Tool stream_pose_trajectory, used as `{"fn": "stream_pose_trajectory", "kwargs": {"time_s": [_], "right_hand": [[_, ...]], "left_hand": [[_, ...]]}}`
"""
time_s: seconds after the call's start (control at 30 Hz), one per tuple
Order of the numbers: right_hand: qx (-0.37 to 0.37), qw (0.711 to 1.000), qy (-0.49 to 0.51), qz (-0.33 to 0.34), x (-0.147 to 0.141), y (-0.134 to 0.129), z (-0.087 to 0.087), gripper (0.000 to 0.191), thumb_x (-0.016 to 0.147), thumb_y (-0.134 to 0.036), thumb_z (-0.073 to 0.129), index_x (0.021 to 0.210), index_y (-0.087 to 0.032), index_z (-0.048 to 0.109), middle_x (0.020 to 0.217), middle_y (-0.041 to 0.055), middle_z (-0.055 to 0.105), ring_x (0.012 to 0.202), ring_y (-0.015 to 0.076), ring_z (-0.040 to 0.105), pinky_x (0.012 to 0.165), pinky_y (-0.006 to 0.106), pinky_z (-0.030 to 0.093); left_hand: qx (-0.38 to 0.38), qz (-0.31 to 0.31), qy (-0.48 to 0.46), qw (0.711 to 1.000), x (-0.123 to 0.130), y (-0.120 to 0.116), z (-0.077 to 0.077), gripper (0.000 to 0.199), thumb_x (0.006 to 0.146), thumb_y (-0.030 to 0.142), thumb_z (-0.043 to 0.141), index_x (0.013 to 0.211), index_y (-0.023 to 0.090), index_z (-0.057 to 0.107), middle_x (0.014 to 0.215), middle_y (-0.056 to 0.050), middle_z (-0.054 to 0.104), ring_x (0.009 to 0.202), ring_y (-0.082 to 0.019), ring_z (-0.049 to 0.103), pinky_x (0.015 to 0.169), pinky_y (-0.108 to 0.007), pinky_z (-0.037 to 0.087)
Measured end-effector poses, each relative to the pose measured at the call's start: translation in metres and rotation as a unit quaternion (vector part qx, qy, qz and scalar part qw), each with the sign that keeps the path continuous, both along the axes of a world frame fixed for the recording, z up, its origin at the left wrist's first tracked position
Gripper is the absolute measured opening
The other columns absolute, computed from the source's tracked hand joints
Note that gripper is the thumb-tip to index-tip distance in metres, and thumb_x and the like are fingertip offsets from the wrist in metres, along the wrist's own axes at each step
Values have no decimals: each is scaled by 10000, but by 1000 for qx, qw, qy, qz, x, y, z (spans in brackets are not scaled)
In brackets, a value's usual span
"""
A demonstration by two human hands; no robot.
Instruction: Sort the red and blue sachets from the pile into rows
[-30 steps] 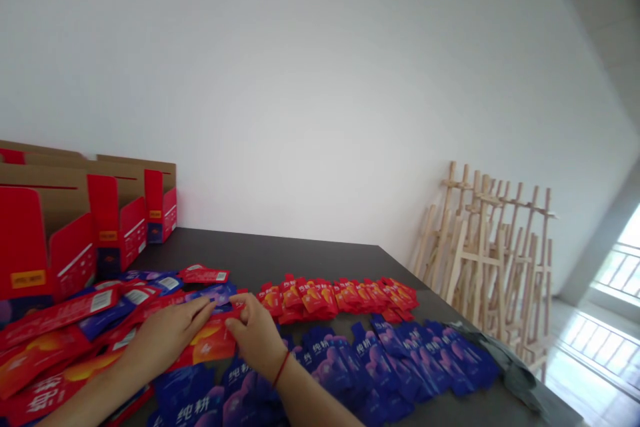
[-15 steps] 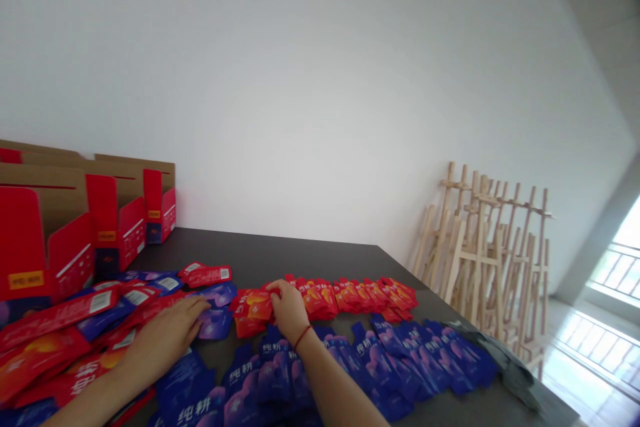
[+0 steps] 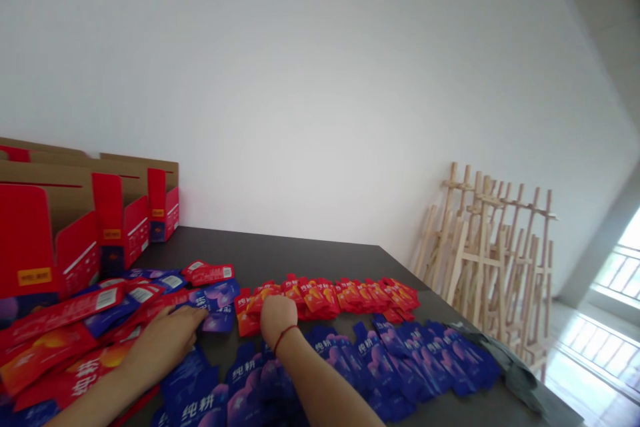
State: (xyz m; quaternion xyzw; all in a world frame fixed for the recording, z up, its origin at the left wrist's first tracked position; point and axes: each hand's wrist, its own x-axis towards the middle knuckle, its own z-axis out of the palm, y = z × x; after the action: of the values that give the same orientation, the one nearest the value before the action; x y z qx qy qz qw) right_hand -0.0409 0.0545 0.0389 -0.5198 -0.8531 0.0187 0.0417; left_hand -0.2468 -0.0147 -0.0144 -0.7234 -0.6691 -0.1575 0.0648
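Observation:
My left hand [image 3: 170, 337] rests over a mixed heap of red pouches [image 3: 63, 353] and blue ones. Its fingers are loosely bent and apart, with the tips beside a blue-purple pouch [image 3: 220, 303]. My right hand [image 3: 279, 320], with a red cord at the wrist, is curled closed at the left end of a row of overlapping red-orange pouches [image 3: 320, 297]. It is closed on a red pouch [image 3: 265, 292], though the fingertips are hidden behind the hand. Under my right forearm runs a row of overlapping blue pouches [image 3: 370, 353].
Open red cardboard boxes [image 3: 123, 220] with brown inner walls stand at the left on the dark table [image 3: 280, 250]. A grey cloth or bag [image 3: 517, 360] hangs over the right edge. Several wooden easels [image 3: 485, 260] lean at the wall beyond.
My right hand has shifted slightly left and down and curled more over the red pouches. A red pouch beneath it now overlaps the leftmost one. My left hand has barely moved.

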Motion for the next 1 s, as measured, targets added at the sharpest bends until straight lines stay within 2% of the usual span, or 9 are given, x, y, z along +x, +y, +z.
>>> {"fn": "stream_pose_trajectory", "kwargs": {"time_s": [0.1, 0.2, 0.3, 0.4, 0.57, 0.7, 0.8, 0.9, 1.0], "right_hand": [[13, 1000, 12, 5, -6, -9, 5, 257, 933, -117, 439, 1054, -103, 666, 1034, 190, 699, 998, 267, 683, 788, 377, 544], [21, 988, 99, 118, -12, -16, 5, 361, 905, -318, 591, 1224, -151, 600, 1221, 149, 638, 1168, 264, 596, 943, 379, 498], [-57, 938, 219, 262, -14, -22, 0, 651, 805, -385, 728, 1362, -155, 482, 1323, 119, 589, 1196, 242, 575, 1011, 343, 458], [-145, 896, 291, 302, -11, -33, -5, 744, 823, -390, 707, 1446, -173, 363, 1390, 105, 542, 1163, 212, 600, 1001, 324, 467], [-60, 914, 295, 273, -4, -57, -5, 873, 775, -355, 734, 1495, -134, 293, 1467, 161, 457, 1330, 294, 459, 1063, 417, 414], [-14, 958, 230, 168, -4, -65, -2, 364, 952, -269, 488, 1259, -97, 581, 1072, 163, 711, 972, 280, 689, 850, 399, 535], [-5, 971, 179, 158, -2, -67, 2, 303, 974, -265, 449, 927, -89, 690, 817, 158, 727, 829, 282, 713, 756, 377, 549], [-41, 958, 242, 149, 2, -72, 3, 314, 972, -248, 454, 774, -134, 669, 676, 97, 711, 701, 229, 719, 699, 315, 547], [-95, 922, 358, 117, 6, -79, 1, 184, 943, -230, 489, 883, -152, 644, 652, 37, 706, 574, 175, 697, 583, 237, 518]], "left_hand": [[12, -6, -7, 1000, 1, -4, 10, 420, 756, 90, 411, 988, 209, 740, 1039, -132, 769, 1018, -319, 690, 924, -493, 468], [40, -24, -27, 999, 5, -8, 26, 316, 781, 152, 427, 847, 229, 727, 914, -98, 771, 935, -297, 691, 888, -449, 472], [44, -59, -115, 991, 11, -10, 39, 272, 766, 192, 445, 762, 254, 709, 861, -48, 767, 856, -243, 688, 812, -354, 490], [36, -59, -216, 974, 14, -8, 44, 278, 768, 251, 438, 790, 258, 715, 918, -31, 780, 876, -232, 698, 802, -321, 502], [34, -39, -289, 956, 18, -5, 47, 269, 735, 321, 434, 779, 237, 686, 881, -32, 780, 893, -241, 704, 844, -329, 516], [29, -49, -281, 958, 26, -8, 51, 236, 708, 292, 415, 736, 248, 645, 718, 6, 738, 735, -217, 688, 691, -287, 521], [30, -46, -270, 961, 32, -11, 52, 229, 696, 271, 409, 737, 248, 633, 728, 5, 735, 728, -220, 684, 678, -289, 510], [30, -49, -261, 964, 34, -14, 52, 231, 716, 274, 405, 771, 244, 628, 748, -2, 737, 749, -223, 690, 692, -294, 511], [30, -76, -253, 964, 35, -18, 53, 235, 729, 252, 395, 827, 239, 609, 772, 7, 720, 775, -209, 684, 723, -287, 514]]}}
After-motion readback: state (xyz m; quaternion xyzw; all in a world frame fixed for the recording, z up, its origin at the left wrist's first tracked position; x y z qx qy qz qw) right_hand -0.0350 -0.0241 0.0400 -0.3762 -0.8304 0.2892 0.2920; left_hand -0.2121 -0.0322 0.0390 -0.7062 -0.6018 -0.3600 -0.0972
